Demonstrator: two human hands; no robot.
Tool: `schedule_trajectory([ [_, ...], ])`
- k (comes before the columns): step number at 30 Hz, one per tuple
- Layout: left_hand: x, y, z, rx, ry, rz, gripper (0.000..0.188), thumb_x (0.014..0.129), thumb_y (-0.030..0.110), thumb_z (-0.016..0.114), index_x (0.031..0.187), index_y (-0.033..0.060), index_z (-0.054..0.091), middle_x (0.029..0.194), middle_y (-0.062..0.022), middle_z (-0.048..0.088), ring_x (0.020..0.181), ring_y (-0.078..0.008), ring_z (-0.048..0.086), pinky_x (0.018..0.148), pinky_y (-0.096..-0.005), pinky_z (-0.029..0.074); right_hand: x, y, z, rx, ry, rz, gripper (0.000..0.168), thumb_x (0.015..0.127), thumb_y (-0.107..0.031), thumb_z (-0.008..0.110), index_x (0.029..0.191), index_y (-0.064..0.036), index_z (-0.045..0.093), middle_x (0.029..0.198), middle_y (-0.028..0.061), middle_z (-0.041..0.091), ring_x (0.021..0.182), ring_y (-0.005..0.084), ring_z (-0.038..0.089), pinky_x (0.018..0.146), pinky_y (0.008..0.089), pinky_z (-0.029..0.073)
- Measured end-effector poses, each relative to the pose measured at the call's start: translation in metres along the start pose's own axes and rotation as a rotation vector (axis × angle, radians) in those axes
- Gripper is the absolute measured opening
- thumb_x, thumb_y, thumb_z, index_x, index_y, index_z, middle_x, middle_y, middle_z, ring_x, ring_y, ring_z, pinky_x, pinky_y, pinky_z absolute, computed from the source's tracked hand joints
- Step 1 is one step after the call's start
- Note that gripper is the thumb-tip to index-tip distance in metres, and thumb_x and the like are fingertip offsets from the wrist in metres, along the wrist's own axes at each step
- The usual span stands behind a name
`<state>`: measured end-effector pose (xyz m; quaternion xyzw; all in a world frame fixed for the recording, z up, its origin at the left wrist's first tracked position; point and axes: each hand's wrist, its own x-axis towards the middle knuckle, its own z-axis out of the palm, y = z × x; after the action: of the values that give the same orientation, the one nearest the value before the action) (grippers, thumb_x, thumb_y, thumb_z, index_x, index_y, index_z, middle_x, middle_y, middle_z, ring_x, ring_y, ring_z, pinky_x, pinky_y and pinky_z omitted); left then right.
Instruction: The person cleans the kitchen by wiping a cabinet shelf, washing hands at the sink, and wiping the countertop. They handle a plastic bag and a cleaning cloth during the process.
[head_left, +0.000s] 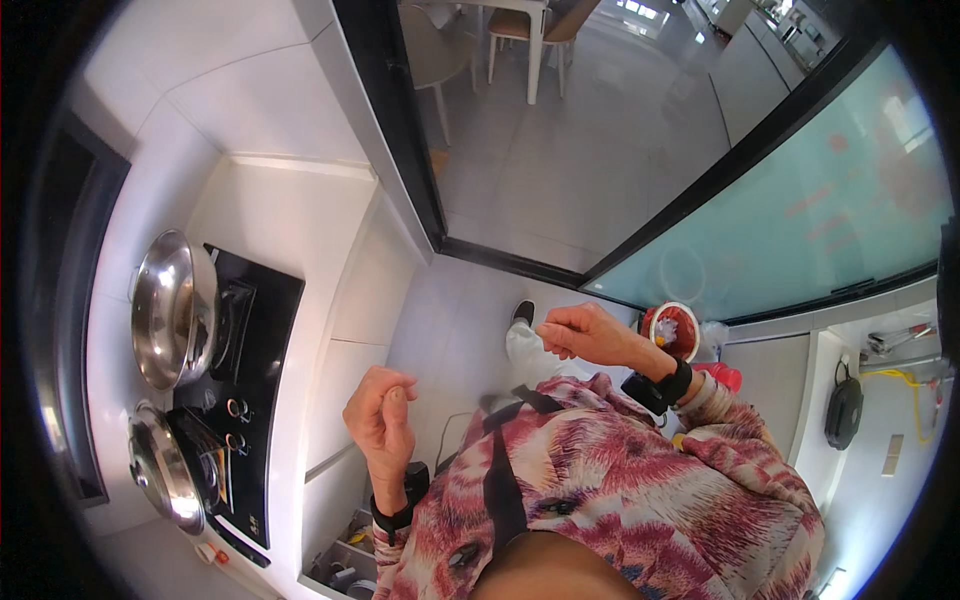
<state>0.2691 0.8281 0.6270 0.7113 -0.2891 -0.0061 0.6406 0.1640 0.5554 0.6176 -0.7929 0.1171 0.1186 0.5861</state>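
My left hand (382, 420) is raised in front of my torso with the fingers curled in and the thumb along them. Nothing shows in it. It is nearest to the white counter edge (294, 390) of the stove side, without touching it. My right hand (589, 334) is held up on the other side, fingers folded into a loose fist, with no object visible in it. Both wrists wear black straps. To my left is a black glass gas cooktop (255, 390) with two knobs. A large stainless steel pan (166, 307) and a lidded steel pot (161, 469) are on it.
A bin (679, 330) with a red liner stands beyond my right forearm. An open drawer (341, 562) holds several items below the cooktop. A black-framed frosted glass door (795, 202) borders a tiled room with a white table (534, 45) and chairs.
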Motion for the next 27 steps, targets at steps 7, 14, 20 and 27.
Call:
schedule_trajectory([
  [7, 0.064, -0.025, 0.030, 0.029, -0.029, -0.063, 0.020, 0.090, 0.013, 0.049, 0.081, -0.0018, 0.058, 0.068, -0.0065, 0.054, 0.059, -0.0130, 0.050, 0.053, -0.0239, 0.036, 0.057, 0.014, -0.043, 0.030, -0.016, -0.035, 0.035, 0.093, -0.028, 0.050, 0.077, 0.002, 0.059, 0.066, 0.0064, 0.059, 0.059, 0.0124, 0.055, 0.056, 0.0271, 0.046],
  [14, 0.184, -0.055, 0.093, 0.069, -0.161, -0.099, 0.018, 0.089, 0.010, 0.048, 0.080, -0.0015, 0.059, 0.067, -0.0066, 0.054, 0.059, -0.0128, 0.050, 0.053, -0.0233, 0.036, 0.143, 0.028, -0.130, 0.098, 0.024, -0.064, 0.034, 0.094, -0.028, 0.050, 0.079, 0.001, 0.059, 0.066, 0.0046, 0.058, 0.059, 0.0105, 0.053, 0.055, 0.0251, 0.045],
  [20, 0.284, -0.088, 0.165, -0.029, -0.331, -0.084, 0.025, 0.092, 0.016, 0.046, 0.079, -0.0024, 0.057, 0.068, -0.0065, 0.053, 0.061, -0.0121, 0.049, 0.055, -0.0236, 0.036, 0.183, 0.048, -0.200, 0.191, 0.234, 0.021, 0.033, 0.093, -0.029, 0.052, 0.081, 0.001, 0.059, 0.061, 0.0036, 0.056, 0.057, 0.0097, 0.050, 0.052, 0.0264, 0.042],
  [27, 0.389, -0.128, 0.251, -0.160, -0.524, 0.030, 0.022, 0.089, 0.013, 0.047, 0.077, -0.0014, 0.058, 0.064, -0.0072, 0.053, 0.057, -0.0139, 0.049, 0.052, -0.0251, 0.036, 0.203, 0.058, -0.252, 0.199, 0.357, 0.114, 0.031, 0.094, -0.027, 0.051, 0.081, 0.000, 0.059, 0.069, 0.0021, 0.060, 0.063, 0.0086, 0.057, 0.057, 0.0232, 0.048],
])
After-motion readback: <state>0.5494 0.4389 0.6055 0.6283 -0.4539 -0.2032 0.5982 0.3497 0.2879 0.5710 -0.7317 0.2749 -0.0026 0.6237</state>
